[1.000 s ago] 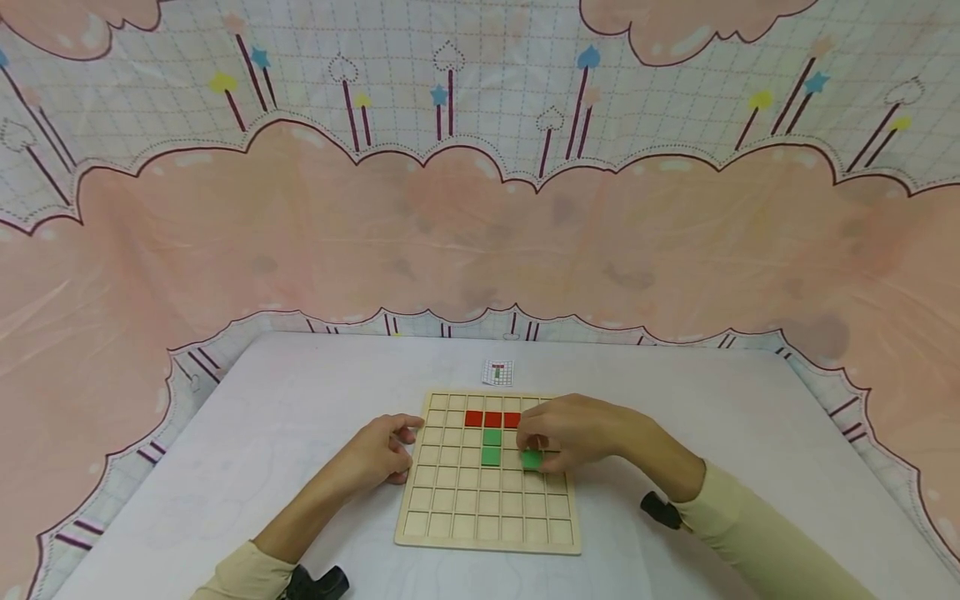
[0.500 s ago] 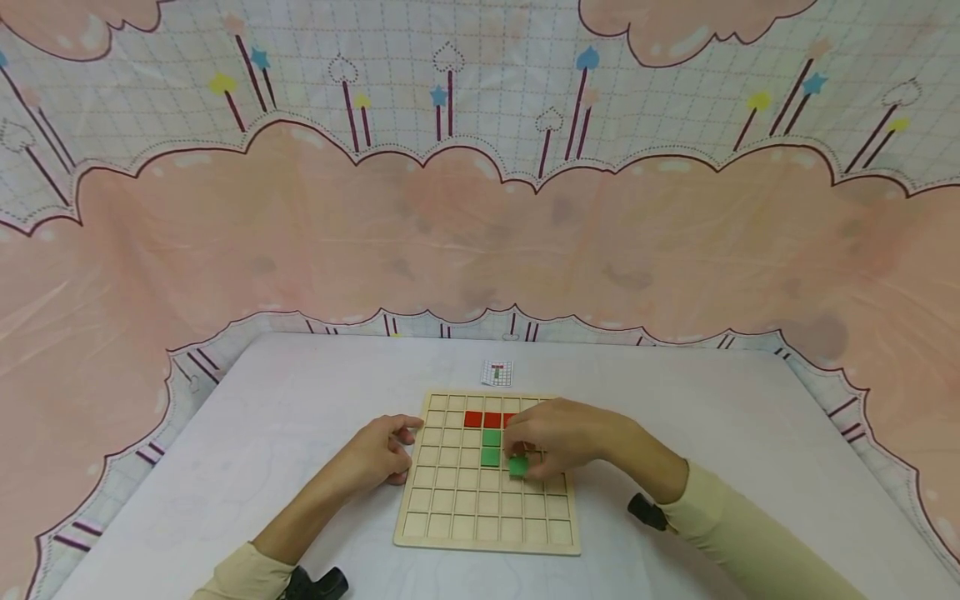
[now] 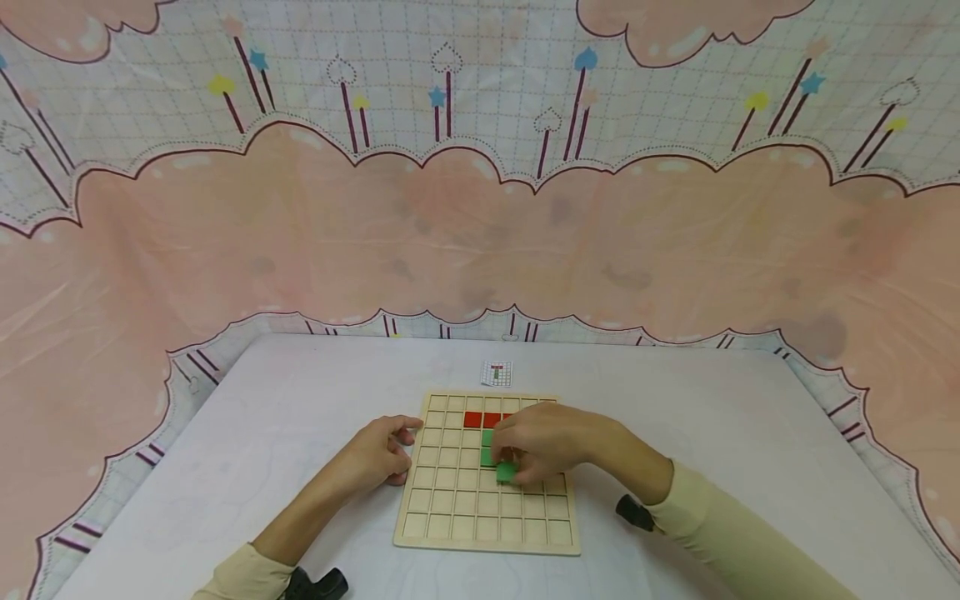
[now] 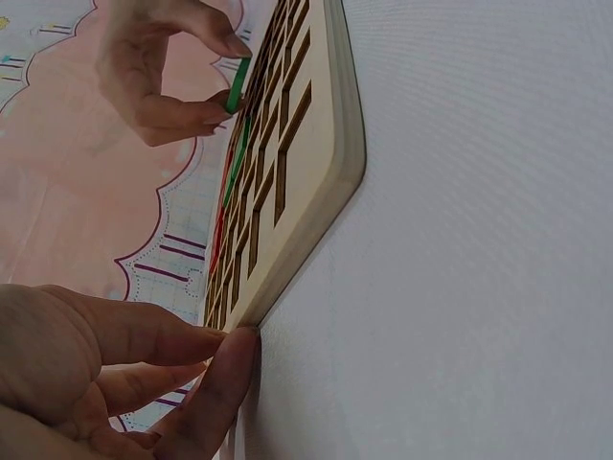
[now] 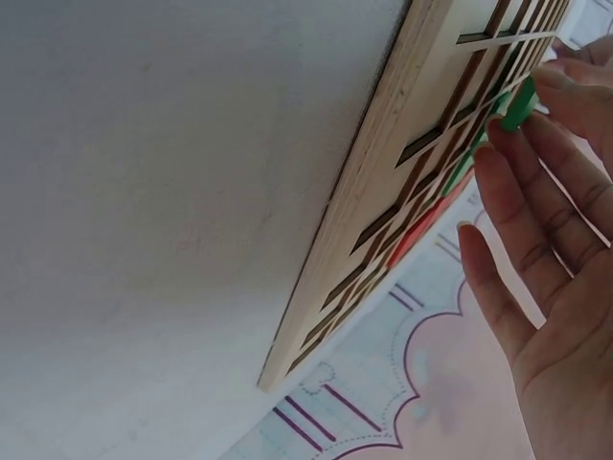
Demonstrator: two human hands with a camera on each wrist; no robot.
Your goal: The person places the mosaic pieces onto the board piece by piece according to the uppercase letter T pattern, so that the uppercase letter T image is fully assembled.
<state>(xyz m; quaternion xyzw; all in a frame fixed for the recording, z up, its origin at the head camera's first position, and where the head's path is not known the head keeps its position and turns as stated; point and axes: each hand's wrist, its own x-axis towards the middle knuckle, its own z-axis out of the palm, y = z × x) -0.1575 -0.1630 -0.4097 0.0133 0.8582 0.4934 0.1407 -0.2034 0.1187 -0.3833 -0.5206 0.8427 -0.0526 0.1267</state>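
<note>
A pale wooden grid board (image 3: 465,527) lies flat on the table. Pinched between the thumb and fingertips of my right hand (image 3: 543,442) is a green square tile (image 3: 506,473), tilted close over the board's middle; the left wrist view shows this tile (image 4: 237,86) nearly edge-on. Just behind it, a green tile (image 3: 487,457) sits in a cell, with another above. A row of red tiles (image 3: 472,419) crosses the upper part, its right end hidden by my right hand. My left hand (image 3: 375,450) grips the board's left edge between thumb and fingers (image 4: 153,333).
Behind the board lies a small card (image 3: 497,373) printed with a red and green T on a grid. White cloth (image 3: 675,400) covers the table. A patterned curtain (image 3: 480,242) hangs at the back. Dark wrist cameras (image 3: 634,512) sit below both forearms.
My right hand has carried the green tile leftward and slightly nearer across the board, toward the column of green tiles. My left hand has stayed at the board's edge.
</note>
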